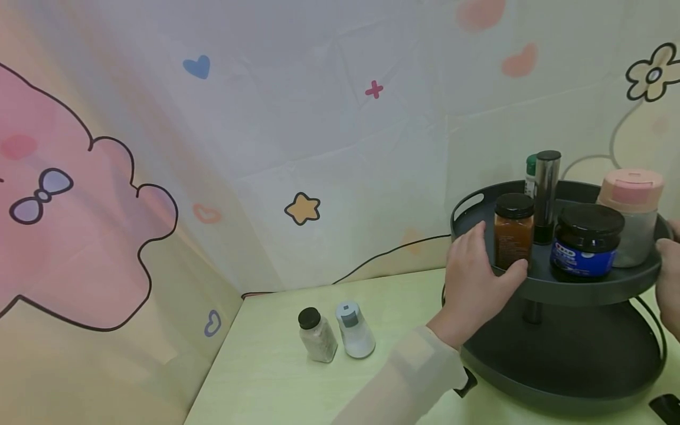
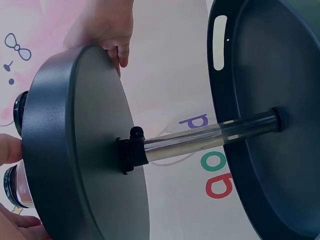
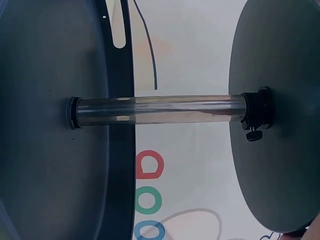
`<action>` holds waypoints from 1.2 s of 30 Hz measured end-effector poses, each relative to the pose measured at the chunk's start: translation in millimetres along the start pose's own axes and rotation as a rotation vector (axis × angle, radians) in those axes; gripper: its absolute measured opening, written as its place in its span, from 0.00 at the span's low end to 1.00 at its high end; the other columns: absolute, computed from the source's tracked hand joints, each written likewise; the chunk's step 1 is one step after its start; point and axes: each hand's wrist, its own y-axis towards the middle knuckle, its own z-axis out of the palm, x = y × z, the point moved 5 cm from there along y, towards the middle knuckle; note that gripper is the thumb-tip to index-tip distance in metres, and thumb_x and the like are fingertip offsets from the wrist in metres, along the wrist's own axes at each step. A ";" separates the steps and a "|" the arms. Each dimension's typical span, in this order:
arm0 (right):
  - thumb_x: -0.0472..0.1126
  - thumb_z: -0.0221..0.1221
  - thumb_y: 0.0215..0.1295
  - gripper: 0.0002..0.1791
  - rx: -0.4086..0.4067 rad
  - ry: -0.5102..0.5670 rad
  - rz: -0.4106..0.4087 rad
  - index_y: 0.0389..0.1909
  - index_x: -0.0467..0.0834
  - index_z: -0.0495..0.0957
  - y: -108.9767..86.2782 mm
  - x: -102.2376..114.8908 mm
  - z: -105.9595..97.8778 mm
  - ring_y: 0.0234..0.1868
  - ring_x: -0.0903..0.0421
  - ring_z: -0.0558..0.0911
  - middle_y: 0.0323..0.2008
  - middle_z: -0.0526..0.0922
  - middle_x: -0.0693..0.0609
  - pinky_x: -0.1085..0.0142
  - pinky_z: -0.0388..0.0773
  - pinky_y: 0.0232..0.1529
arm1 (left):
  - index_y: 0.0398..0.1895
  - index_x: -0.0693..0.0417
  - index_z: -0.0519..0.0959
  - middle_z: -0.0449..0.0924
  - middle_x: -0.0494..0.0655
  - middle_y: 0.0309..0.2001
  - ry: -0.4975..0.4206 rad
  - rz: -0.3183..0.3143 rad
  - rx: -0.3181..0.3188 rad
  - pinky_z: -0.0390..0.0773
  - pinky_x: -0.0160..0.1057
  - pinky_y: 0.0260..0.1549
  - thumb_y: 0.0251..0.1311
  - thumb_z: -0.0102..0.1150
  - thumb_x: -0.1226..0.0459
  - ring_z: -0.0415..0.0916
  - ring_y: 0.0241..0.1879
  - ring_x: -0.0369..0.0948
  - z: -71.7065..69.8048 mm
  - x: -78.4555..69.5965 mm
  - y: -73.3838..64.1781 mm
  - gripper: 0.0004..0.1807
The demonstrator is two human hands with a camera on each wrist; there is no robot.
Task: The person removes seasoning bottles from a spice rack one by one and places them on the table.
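Note:
A dark two-tier round tray [image 1: 571,289] stands on the table, its upper tier held up by a central post [image 3: 185,109]. My left hand [image 1: 475,286] grips the upper tier's left rim, thumb beside a square jar of orange-brown seasoning [image 1: 513,236]. At the right edge, my right hand [image 1: 670,286] holds the opposite rim, partly out of frame. In the left wrist view its fingers curl below that rim. A dark-lidded jar with a blue label [image 1: 584,245], a pink-lidded container [image 1: 632,221], a tall grinder-like cylinder [image 1: 546,195] and a green-capped bottle [image 1: 530,174] share the upper tier.
A black-capped shaker jar [image 1: 317,336] and a clear bottle with a pale cap [image 1: 356,332] stand on the pale green table [image 1: 276,378], left of the tray. Behind runs a thin black cable [image 1: 390,254] along a patterned cloth [image 1: 340,147]. The post carries a clamp knob [image 3: 254,135].

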 end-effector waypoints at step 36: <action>0.29 0.37 0.60 0.21 -0.031 0.082 -0.018 0.34 0.57 0.73 -16.6 65.3 -1.0 0.20 0.71 0.63 0.23 0.69 0.69 0.79 0.56 0.21 | 0.48 0.44 0.68 0.73 0.31 0.38 0.248 -0.153 -0.035 0.61 0.39 0.55 0.41 0.51 0.33 0.65 0.45 0.32 8.6 -12.7 17.0 0.35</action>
